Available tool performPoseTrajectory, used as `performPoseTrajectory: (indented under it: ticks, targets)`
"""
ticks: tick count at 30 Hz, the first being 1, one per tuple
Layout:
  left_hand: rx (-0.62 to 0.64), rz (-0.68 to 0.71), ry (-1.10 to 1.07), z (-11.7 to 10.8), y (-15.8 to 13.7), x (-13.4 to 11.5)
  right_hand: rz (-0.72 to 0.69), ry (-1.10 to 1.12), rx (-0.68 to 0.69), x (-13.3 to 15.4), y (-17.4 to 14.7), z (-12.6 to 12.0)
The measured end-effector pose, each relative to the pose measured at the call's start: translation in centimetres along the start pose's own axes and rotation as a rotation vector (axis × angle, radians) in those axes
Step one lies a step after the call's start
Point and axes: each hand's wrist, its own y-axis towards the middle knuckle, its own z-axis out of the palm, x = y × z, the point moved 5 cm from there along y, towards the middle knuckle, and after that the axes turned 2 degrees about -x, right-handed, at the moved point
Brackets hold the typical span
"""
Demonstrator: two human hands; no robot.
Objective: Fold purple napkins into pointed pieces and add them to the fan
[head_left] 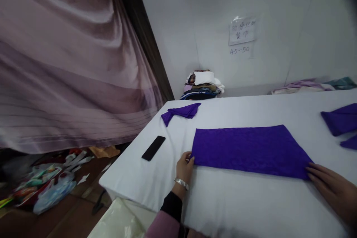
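A purple cloth napkin (245, 150) lies flat on the white-covered table (223, 200), folded into a long four-sided shape with a slanting right side. My left hand (185, 167), with a silver bracelet at the wrist, pinches its near left corner between thumb and fingers. At the near right corner, my right hand (330, 186) grips the cloth, fingers on top and thumb hidden from view.
A black phone (153, 148) and a folded purple cloth (182, 112) lie on the left. More purple cloth (341, 119) is at the right edge. Piled fabrics (203, 85) stand behind the table; a pink curtain (69, 55) hangs left, above plastic bags (54, 193) on the floor.
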Motion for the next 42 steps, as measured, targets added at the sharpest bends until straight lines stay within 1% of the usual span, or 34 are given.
performPoseTrajectory:
  ticks: [3, 5, 9, 14, 17, 20, 23, 26, 29, 32, 37, 42]
  targets:
    - [-0.015, -0.009, -0.057, -0.3, 0.1, 0.6, 0.092, -0.122, -0.013, 1.5, -0.1, -1.8]
    - [-0.019, -0.013, -0.076, -0.5, 0.2, 1.0, 0.177, -0.144, -0.013, 2.5, 0.1, -2.5]
    - [-0.003, 0.017, -0.097, -0.8, 0.8, 1.1, 0.289, -0.107, -0.073, 3.5, 0.8, -3.0]
    - [-0.016, 0.054, -0.050, -1.0, 1.2, 0.9, 0.410, 0.012, -0.157, 3.5, 1.0, -3.1]
    - [-0.001, 0.052, -0.029, -1.0, 1.3, 0.8, 0.448, 0.083, -0.184, 3.6, 0.9, -3.1]
    - [0.026, 0.042, 0.014, -0.8, 1.4, 0.4, 0.464, 0.121, -0.199, 3.9, 0.8, -3.1]
    - [0.003, 0.036, 0.044, -1.1, 1.4, -0.1, 0.473, 0.116, -0.197, 4.1, 0.8, -3.3]
    - [-0.020, 0.030, 0.077, -1.3, 1.4, -0.1, 0.467, 0.095, -0.139, 4.6, 0.8, -3.3]
    - [0.002, 0.018, 0.180, -1.3, 1.5, 0.3, 0.415, 0.048, -0.050, 5.3, 0.8, -3.2]
    - [0.020, 0.012, 0.285, -1.2, 1.6, 0.6, 0.386, 0.007, 0.002, 5.8, 0.8, -3.2]
    - [0.053, 0.002, 0.375, -0.9, 1.7, 0.7, 0.400, -0.042, 0.050, 5.9, 0.7, -3.2]
    - [0.018, 0.030, 0.351, -1.0, 1.4, 0.5, 0.381, -0.073, 0.043, 5.7, 0.5, -3.3]
